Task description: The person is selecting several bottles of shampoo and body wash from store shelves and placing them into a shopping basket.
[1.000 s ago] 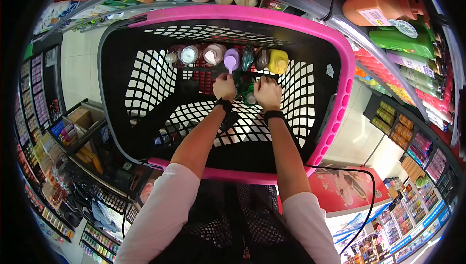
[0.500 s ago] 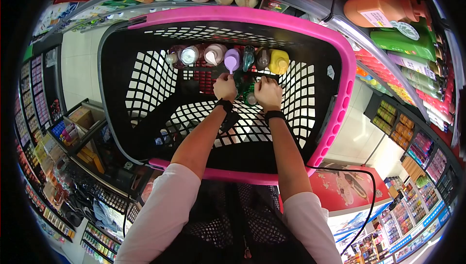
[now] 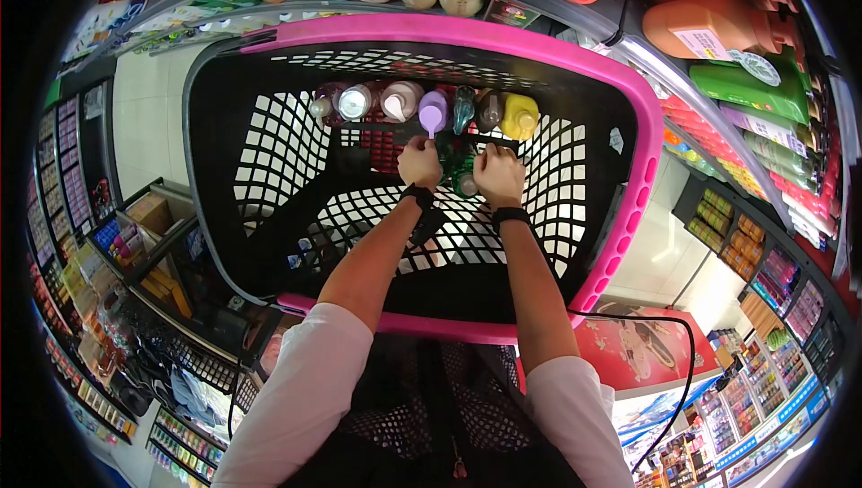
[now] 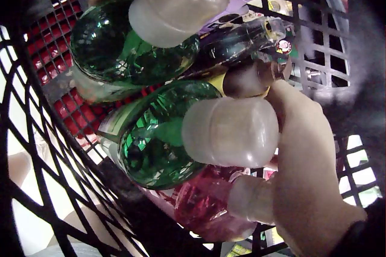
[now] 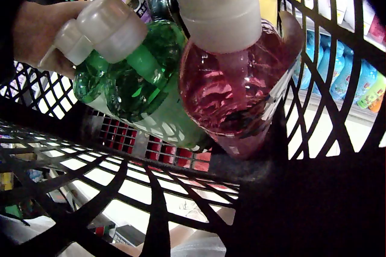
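Note:
My left hand (image 3: 419, 163) curls around a green bottle (image 4: 129, 46) with a whitish pump top, inside the black mesh basket (image 3: 215, 219). Beside it, my right hand (image 3: 499, 175) curls around a pink bottle (image 5: 226, 88); one finger shows along that bottle's far side. A second green bottle (image 4: 160, 136) stands between the two held ones. Behind the hands are a purple-topped bottle (image 3: 433, 111), a dark teal one (image 3: 463, 106) and a yellow one (image 3: 520, 117). The hands and caps partly hide the grips.
The basket has a pink rim (image 3: 449, 28). More bottles, including a white-capped one (image 3: 354, 104), line its far side. Shelves with orange bottles (image 3: 709, 26) stand beyond it, and a red display (image 3: 646, 349) is at the right.
In the head view, the basket and both hands sit very slightly farther right and lower. Both grips look the same.

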`<control>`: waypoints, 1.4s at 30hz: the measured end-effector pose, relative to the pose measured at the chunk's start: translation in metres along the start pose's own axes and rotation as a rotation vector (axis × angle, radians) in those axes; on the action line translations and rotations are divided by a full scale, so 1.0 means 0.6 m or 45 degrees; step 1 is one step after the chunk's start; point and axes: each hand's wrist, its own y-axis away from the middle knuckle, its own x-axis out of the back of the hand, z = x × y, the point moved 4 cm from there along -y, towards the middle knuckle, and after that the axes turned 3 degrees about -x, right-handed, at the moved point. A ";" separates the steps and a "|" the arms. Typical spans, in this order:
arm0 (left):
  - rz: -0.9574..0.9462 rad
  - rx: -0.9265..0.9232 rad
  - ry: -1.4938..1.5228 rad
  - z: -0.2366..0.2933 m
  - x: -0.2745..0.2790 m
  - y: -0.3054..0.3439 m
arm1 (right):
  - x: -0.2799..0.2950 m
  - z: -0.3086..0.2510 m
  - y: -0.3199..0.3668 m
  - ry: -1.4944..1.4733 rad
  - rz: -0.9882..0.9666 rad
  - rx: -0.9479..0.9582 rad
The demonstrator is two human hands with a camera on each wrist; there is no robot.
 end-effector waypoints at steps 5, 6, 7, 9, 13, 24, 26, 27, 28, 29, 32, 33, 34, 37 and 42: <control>0.001 -0.008 -0.025 -0.003 -0.004 -0.001 | 0.000 0.003 0.001 -0.004 0.015 0.020; 0.000 -0.012 -0.026 -0.005 -0.006 -0.001 | -0.001 0.004 0.001 -0.007 0.015 0.018; -0.002 -0.011 -0.027 -0.005 -0.007 -0.002 | -0.002 0.005 0.001 -0.007 0.013 0.016; 0.014 -0.020 -0.071 -0.006 -0.009 -0.004 | -0.003 0.006 0.001 -0.015 0.033 0.032; -0.005 -0.016 -0.045 -0.002 -0.005 -0.001 | -0.001 0.004 0.002 -0.005 0.026 0.033; -0.008 -0.024 -0.045 0.004 0.001 -0.004 | 0.001 0.001 -0.001 -0.016 0.015 0.003; -0.016 -0.035 -0.040 0.002 -0.001 -0.005 | 0.001 0.001 -0.001 -0.009 0.015 -0.004; -0.022 -0.046 -0.033 0.002 -0.003 -0.006 | 0.000 0.002 -0.001 -0.010 0.014 -0.006; -0.024 -0.045 -0.034 0.002 -0.003 -0.006 | 0.000 0.002 -0.002 -0.010 0.017 0.004; -0.026 -0.034 -0.043 0.002 -0.003 -0.006 | 0.000 0.002 -0.002 -0.010 0.020 0.014; -0.028 -0.020 -0.051 0.002 -0.004 -0.004 | 0.001 0.001 -0.001 -0.009 0.040 0.020; -0.024 -0.018 -0.049 0.001 -0.003 -0.004 | 0.001 0.000 0.000 -0.008 0.039 0.018; -0.026 -0.017 -0.051 0.001 -0.004 -0.005 | 0.002 0.000 0.000 -0.009 0.046 0.019; -0.042 -0.037 -0.065 0.002 -0.003 -0.006 | 0.003 0.002 -0.002 -0.007 0.046 0.032; -0.031 -0.050 -0.038 0.004 -0.002 -0.002 | 0.005 0.001 -0.001 0.004 0.047 0.039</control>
